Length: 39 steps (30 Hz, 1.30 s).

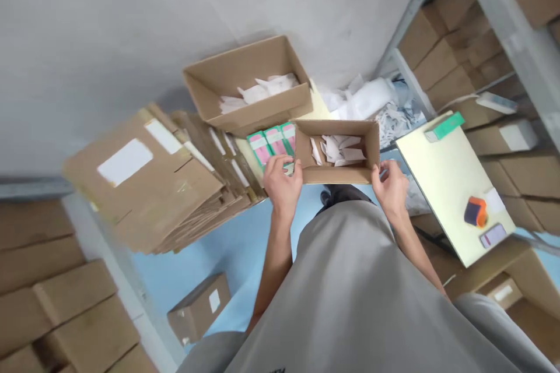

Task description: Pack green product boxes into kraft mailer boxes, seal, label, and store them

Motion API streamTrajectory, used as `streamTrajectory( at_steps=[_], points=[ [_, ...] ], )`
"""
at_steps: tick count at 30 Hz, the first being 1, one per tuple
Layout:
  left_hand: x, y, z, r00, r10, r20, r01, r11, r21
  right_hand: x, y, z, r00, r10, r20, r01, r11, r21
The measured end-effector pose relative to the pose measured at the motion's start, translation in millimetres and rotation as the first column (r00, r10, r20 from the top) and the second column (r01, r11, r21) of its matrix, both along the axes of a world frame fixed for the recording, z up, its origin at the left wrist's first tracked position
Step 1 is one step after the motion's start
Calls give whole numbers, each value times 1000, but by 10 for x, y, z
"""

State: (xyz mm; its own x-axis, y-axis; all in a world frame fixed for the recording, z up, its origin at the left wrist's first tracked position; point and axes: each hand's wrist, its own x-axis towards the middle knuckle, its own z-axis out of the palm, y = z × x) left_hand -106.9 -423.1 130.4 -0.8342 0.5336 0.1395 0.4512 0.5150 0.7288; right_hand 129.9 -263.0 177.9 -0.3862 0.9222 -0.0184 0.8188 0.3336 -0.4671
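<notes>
An open cardboard box (336, 175) with white paper pieces (339, 148) inside is held in front of my body. My left hand (283, 183) grips its left end, thumb and fingers closed at the wall. At the opposite end, my right hand (391, 186) pinches the right wall near the front corner. Just beyond my left fingers lie several green and pink packets (272, 143) in a row, partly hidden by the hand and the box. Behind them stands a larger open carton (262, 109), also with white paper in it.
Flattened cardboard boxes (144, 186) lean in a stack at the left. A pale side table (441, 186) at the right bears a green box (445, 126), a tape dispenser (475, 211) and a phone (493, 236). Shelves of cartons flank both sides; a closed carton (199, 306) sits on the blue floor.
</notes>
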Motion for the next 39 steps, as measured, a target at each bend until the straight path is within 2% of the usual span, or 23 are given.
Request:
streamTrajectory(
  at_steps=[3,7,11,14,20,23,26,29,32,36,39],
  points=[
    [437,331,-54,984,-174,42,174,985,4,650,-90,68,981,-192,-4,192,980,46],
    [947,703,-48,929,-367,40,366,930,38,1366,-119,69,922,-386,-29,387,919,71],
    [1346,1082,-24,872,-490,14,489,871,32,1848,-87,-44,862,-503,-71,506,861,53],
    [1632,1502,-61,826,-564,13,564,826,17,2134,0,-168,810,-580,-90,585,811,33],
    [2362,2695,-257,689,-724,36,725,689,-14,2830,467,-490,679,-725,-113,730,684,0],
    [2751,3246,-378,635,-770,55,772,634,-39,3239,803,-680,645,-756,-109,760,650,-12],
    [3069,3661,-496,613,-787,75,790,610,-62,3594,1124,-858,625,-773,-110,777,630,-18],
    [3296,3956,-602,616,-780,111,788,610,-82,3836,1374,-1024,606,-786,-124,791,611,-9],
    [3429,4170,-706,619,-771,151,785,609,-113,3957,1519,-1184,588,-799,-125,803,595,-25],
    [3473,4361,-852,635,-740,224,773,610,-174,3969,1568,-1355,558,-825,-84,820,564,-98],
    [3423,4466,-953,644,-713,279,763,624,-168,3924,1562,-1409,530,-846,-54,837,532,-125]
  ],
)
